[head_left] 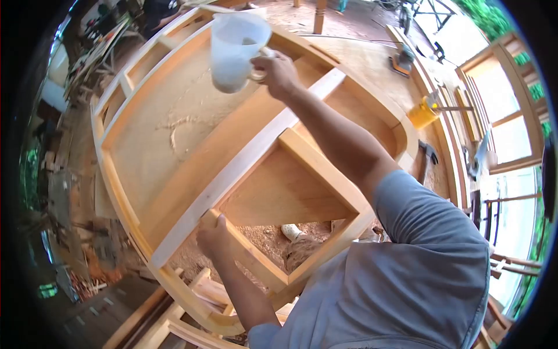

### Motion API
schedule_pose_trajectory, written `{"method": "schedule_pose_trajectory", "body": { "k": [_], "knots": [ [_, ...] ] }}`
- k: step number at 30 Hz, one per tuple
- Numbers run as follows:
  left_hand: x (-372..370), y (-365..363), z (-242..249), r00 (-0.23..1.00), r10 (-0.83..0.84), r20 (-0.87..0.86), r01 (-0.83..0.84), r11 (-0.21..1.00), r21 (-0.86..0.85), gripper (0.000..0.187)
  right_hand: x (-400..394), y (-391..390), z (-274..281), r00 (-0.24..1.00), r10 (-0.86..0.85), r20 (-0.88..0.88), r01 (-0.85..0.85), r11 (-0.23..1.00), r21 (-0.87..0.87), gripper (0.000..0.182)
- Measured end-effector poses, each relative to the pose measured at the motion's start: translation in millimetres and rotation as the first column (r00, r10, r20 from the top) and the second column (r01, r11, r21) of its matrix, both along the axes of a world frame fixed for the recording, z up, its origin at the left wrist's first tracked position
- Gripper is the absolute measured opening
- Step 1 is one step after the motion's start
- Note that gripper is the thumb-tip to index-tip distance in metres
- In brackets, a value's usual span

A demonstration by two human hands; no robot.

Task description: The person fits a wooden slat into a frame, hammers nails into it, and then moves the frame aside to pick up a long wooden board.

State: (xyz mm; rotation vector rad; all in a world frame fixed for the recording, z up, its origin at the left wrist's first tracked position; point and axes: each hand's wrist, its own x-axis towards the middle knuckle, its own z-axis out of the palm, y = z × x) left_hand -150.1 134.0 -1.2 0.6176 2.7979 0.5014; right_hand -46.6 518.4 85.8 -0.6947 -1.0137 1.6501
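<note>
My right hand is closed round the handle of a translucent plastic jug, held up over the far part of a large curved wooden frame. Something pale and cloudy shows in the jug's lower part. My left hand grips the end of a wooden bar on the near side, beside the pale crossbar that runs diagonally over the frame. A flat wooden panel lies inside the near opening. Thin lines of shavings or residue mark the broad panel beyond the crossbar.
At right lie a hammer, a yellow container and a power tool on the workbench. Wood scraps are piled at the far left. Sawdust and a foot show through the frame's opening. Part of another person is at the top.
</note>
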Motion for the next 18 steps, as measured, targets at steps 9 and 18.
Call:
{"method": "schedule_pose_trajectory", "body": {
  "k": [9, 18],
  "knots": [
    [4, 17, -16, 0.989, 0.015, -0.149, -0.035, 0.991, -0.132, 0.067, 267, 89, -48, 0.765, -0.505, 0.400, 0.378, 0.855, 0.355, 0.042],
    [26, 34, -2, 0.953, 0.285, -0.105, -0.297, 0.946, -0.127, 0.072, 386, 97, -65, 0.672, -0.699, 0.243, 0.668, 0.715, 0.208, 0.035]
  ]
}}
